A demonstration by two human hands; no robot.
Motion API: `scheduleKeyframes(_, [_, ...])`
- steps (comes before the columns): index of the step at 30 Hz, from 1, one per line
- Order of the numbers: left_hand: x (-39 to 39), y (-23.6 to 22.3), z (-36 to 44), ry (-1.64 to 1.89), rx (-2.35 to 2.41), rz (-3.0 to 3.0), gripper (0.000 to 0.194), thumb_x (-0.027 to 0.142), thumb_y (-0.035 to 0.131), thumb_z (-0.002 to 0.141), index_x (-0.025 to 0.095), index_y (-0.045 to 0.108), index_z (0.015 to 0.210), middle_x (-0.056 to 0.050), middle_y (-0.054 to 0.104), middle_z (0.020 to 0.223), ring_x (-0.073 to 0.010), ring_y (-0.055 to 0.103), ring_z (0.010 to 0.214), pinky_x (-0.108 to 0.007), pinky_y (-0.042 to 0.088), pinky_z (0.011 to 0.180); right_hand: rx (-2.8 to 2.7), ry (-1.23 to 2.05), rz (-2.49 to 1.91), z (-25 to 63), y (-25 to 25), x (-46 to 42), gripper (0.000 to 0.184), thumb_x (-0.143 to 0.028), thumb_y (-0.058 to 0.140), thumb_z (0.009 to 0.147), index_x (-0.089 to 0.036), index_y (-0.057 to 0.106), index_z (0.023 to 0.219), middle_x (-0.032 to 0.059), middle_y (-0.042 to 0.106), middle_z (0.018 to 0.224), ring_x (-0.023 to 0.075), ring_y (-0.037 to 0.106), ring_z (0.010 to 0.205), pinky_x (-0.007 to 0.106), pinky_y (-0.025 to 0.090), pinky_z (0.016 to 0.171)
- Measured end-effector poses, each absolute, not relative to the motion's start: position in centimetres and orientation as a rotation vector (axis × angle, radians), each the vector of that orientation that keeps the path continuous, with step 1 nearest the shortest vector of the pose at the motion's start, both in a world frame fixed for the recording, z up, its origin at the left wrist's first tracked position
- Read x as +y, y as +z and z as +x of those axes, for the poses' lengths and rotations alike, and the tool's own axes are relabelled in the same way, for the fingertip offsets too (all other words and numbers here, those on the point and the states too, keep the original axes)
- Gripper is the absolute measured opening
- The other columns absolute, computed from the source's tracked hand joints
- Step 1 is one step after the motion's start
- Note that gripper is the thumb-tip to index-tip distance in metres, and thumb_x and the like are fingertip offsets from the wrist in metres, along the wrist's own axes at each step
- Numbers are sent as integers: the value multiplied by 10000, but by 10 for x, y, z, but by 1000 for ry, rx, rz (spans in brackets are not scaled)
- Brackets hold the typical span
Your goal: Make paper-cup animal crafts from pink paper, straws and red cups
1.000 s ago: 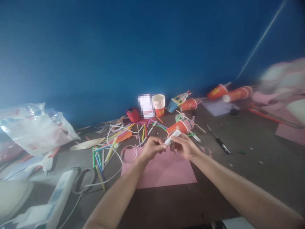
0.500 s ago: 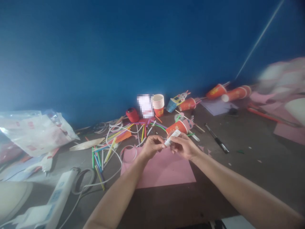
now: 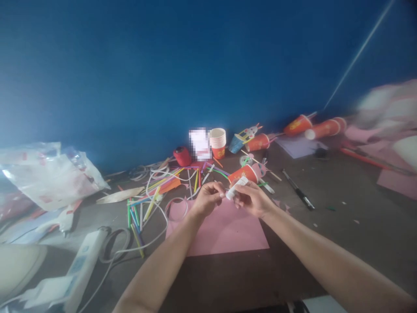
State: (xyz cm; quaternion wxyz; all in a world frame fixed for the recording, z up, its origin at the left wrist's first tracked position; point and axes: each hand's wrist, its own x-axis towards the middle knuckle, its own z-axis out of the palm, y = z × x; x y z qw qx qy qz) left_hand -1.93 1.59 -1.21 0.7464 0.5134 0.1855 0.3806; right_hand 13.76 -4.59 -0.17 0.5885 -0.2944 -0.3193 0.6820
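My right hand (image 3: 251, 198) grips a small white cylinder (image 3: 237, 187) that looks like a tube or a tight roll; its exact kind is unclear. Tilted up to the right, the cylinder has a rounded end facing my left hand (image 3: 210, 198). The left fingers are pinched together right beside that end, and whatever lies between them is too small to make out. Beneath both hands a sheet of pink paper (image 3: 228, 234) lies flat, with a notched upper left edge. Just behind the cylinder a red paper cup (image 3: 244, 174) rests on its side.
Loose coloured sticks (image 3: 143, 213) and a white cable (image 3: 164, 213) spread to the left, near a power strip (image 3: 83, 256) and a glue gun (image 3: 63, 219). At the back stand stacked paper cups (image 3: 218, 141) and a red spool-like object (image 3: 182, 155). A pen (image 3: 298, 190) lies right.
The white cylinder has turned slightly in my right hand, so its rounded end shows more. My left fingertips have drawn a little away from that end.
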Motion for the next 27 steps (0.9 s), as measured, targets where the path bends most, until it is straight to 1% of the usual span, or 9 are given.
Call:
scheduleKeyframes(5, [19,-11,-22,943,446,742,305,294,791,609,151,522,626,45,470,648,-11,360,465,-128,222,377,-829,1564,-671,134,0,-48,158,-283,665,746,-165,625,843,-31,570,552,87,486,420,234,432,426])
scheduleKeyframes(8, [23,-12,-22,1010,533,564,337,343,797,593,162,529,686,46,513,708,-7,362,468,-135,273,401,-957,1491,-713,129,1,-50,193,-260,668,755,-179,606,919,-18,601,638,93,527,494,237,450,482])
scheduleKeyframes(11, [24,-14,-19,1032,594,560,372,362,802,573,160,517,702,36,546,744,-15,367,458,-161,305,403,-1078,1401,-779,124,2,-52,196,-270,629,788,-176,588,955,-10,599,673,96,536,533,241,455,516])
scheduleKeyframes(13, [22,-15,-16,1022,631,591,381,389,788,588,159,507,707,46,518,670,-25,361,435,-169,297,386,-1172,1344,-844,121,2,-53,180,-269,594,809,-171,585,959,-3,596,704,100,546,564,249,464,550])
scheduleKeyframes(15, [20,-15,-14,990,670,622,369,423,752,630,163,504,716,74,422,547,-37,339,400,-172,280,365,-1285,1268,-912,118,1,-55,157,-253,573,816,-169,586,948,4,595,741,105,557,604,252,468,586])
scheduleKeyframes(17, [18,-15,-12,983,687,646,344,427,721,669,162,505,716,91,343,492,-39,321,385,-168,275,363,-1388,1167,-984,117,-1,-56,153,-237,557,818,-172,583,954,12,600,782,114,564,652,244,460,606])
scheduleKeyframes(19, [18,-15,-12,1032,682,654,317,375,729,674,152,505,705,84,379,524,-23,323,399,-156,273,376,-1471,1059,-1060,115,-2,-57,169,-231,545,819,-173,578,974,16,606,803,115,558,669,228,443,599])
scheduleKeyframes(23, [18,-16,-10,1109,681,632,304,288,756,648,133,496,676,57,488,660,11,332,436,-133,265,407,-1600,923,-1175,114,-1,-59,197,-212,534,814,-174,572,1003,6,616,794,91,523,599,202,407,559])
scheduleKeyframes(27, [16,-17,-10,1086,673,664,300,288,750,655,139,490,658,50,489,653,-9,394,480,-141,301,448,-1653,873,-1217,115,3,-59,202,-187,523,804,-175,574,999,10,631,812,99,544,609,199,407,558])
